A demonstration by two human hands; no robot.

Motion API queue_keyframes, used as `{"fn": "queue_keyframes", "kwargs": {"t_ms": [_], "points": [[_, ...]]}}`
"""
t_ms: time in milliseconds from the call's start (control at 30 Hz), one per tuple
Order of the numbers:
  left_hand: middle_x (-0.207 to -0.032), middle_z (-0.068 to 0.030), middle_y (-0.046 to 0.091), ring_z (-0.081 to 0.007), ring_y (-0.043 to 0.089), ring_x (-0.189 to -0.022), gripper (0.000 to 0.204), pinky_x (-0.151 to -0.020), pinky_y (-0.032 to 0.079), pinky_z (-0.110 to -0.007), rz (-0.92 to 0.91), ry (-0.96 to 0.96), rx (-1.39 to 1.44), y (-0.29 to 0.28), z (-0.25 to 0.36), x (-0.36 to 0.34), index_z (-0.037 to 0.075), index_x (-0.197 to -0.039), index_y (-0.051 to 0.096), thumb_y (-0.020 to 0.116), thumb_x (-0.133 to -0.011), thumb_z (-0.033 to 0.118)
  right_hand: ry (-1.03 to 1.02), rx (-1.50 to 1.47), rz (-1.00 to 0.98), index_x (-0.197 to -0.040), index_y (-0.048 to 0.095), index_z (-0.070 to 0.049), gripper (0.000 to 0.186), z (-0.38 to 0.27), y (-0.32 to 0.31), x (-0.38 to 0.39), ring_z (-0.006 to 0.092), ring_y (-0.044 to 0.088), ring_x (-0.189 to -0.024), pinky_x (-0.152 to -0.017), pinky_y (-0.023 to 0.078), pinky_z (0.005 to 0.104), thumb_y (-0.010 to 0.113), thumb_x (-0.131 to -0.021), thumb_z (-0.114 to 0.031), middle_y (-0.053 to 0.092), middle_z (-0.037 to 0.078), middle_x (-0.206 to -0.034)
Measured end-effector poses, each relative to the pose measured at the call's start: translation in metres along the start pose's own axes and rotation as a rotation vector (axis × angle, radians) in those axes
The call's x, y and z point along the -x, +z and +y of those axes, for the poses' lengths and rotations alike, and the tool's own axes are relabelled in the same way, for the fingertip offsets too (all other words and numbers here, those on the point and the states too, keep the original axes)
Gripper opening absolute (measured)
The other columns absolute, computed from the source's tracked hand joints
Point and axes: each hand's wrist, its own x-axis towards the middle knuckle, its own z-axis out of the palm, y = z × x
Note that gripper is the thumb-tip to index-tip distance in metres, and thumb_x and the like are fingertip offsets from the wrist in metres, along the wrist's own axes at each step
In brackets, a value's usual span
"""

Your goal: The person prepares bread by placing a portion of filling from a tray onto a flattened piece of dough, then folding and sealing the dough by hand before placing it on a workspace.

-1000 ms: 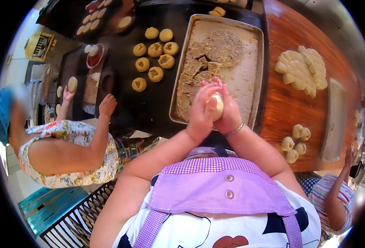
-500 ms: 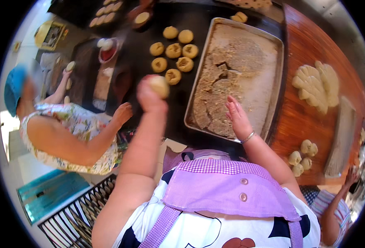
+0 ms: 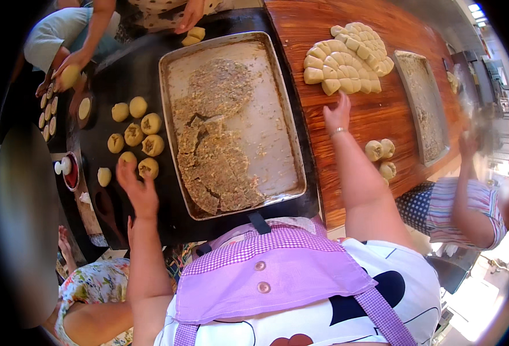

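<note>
My left hand [image 3: 139, 190] is over the dark table at the left, its fingers apart. Its fingertips are at a pale dough ball [image 3: 127, 157] at the near end of a cluster of dough balls [image 3: 133, 134], some showing brown filling through gaps on top. My right hand [image 3: 338, 113] reaches over the wooden table with nothing in it, thumb and fingers apart. Just beyond its fingertips lies a slab of dough cut into small pieces [image 3: 346, 63]. Between my hands, a large metal tray [image 3: 289, 127] holds a crumbly brown filling [image 3: 220, 155], cracked in places.
Several dough pieces [image 3: 380, 151] sit right of my right forearm, near a long floury tray [image 3: 421, 104]. A lone dough piece [image 3: 104, 176] lies left of my left hand. Co-workers stand around the tables; one hand [image 3: 73, 63] at the far left holds a dough ball.
The view has swung right. My left hand has brought its dough ball to the cluster and its fingers have opened. My right hand has moved from above the tray to the cut dough.
</note>
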Motion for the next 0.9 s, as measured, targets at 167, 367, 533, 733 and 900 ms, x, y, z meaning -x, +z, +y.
{"fn": "queue_keyframes", "kwargs": {"t_ms": [167,367,533,733,900], "points": [[-0.141,-0.0178,0.04,-0.0343,0.042,-0.13,0.037,-0.109,0.034,-0.042,-0.364,-0.008,0.164,0.011,0.068,0.06,0.005,-0.122,0.057,0.061,-0.085,0.002,0.122,0.189,-0.02,-0.119,0.055,-0.006,0.054,-0.019,0.029,-0.047,0.037,0.048,-0.118,-0.102,0.042,0.0418,0.078,-0.071,-0.015,0.049,0.02,-0.122],[-0.135,-0.0151,0.047,-0.0313,0.047,-0.126,0.031,-0.106,0.038,-0.039,-0.45,-0.192,0.297,0.01,0.083,0.093,0.005,-0.116,0.06,0.059,-0.085,-0.001,0.008,0.129,-0.116,-0.094,0.055,-0.006,0.037,-0.016,0.027,-0.038,0.0366,0.051,-0.103,-0.092,0.045,0.0434,0.078,-0.065,-0.009,0.052,0.016,-0.105],[-0.132,-0.0143,0.049,-0.0295,0.05,-0.122,0.032,-0.104,0.041,-0.037,-0.409,-0.26,0.349,0.013,0.09,0.088,0.004,-0.114,0.06,0.057,-0.084,-0.006,0.288,-0.656,0.013,-0.116,0.052,-0.003,0.05,-0.019,-0.027,0.042,0.0231,0.054,-0.105,-0.089,0.049,0.0356,0.071,-0.069,0.0,0.051,0.008,-0.107],[-0.13,-0.0102,0.05,-0.0194,0.053,-0.117,0.025,-0.095,0.044,-0.028,-0.503,-0.249,0.521,0.036,0.118,0.081,0.002,-0.114,0.06,0.054,-0.091,-0.005,0.16,-0.206,-0.469,-0.12,0.058,-0.003,0.06,0.044,-0.103,0.155,0.0329,0.047,-0.121,-0.105,0.04,0.0385,0.07,-0.062,-0.007,0.048,0.017,-0.122],[-0.123,-0.011,0.056,-0.0218,0.054,-0.116,0.021,-0.094,0.044,-0.03,-0.602,-0.057,0.538,0.049,0.152,0.071,0.002,-0.11,0.062,0.057,-0.09,-0.003,-0.046,-0.173,-0.503,-0.118,0.059,-0.005,0.062,0.013,-0.114,0.126,0.0344,0.05,-0.116,-0.101,0.043,0.0396,0.083,-0.061,-0.014,0.055,0.016,-0.121]]}}
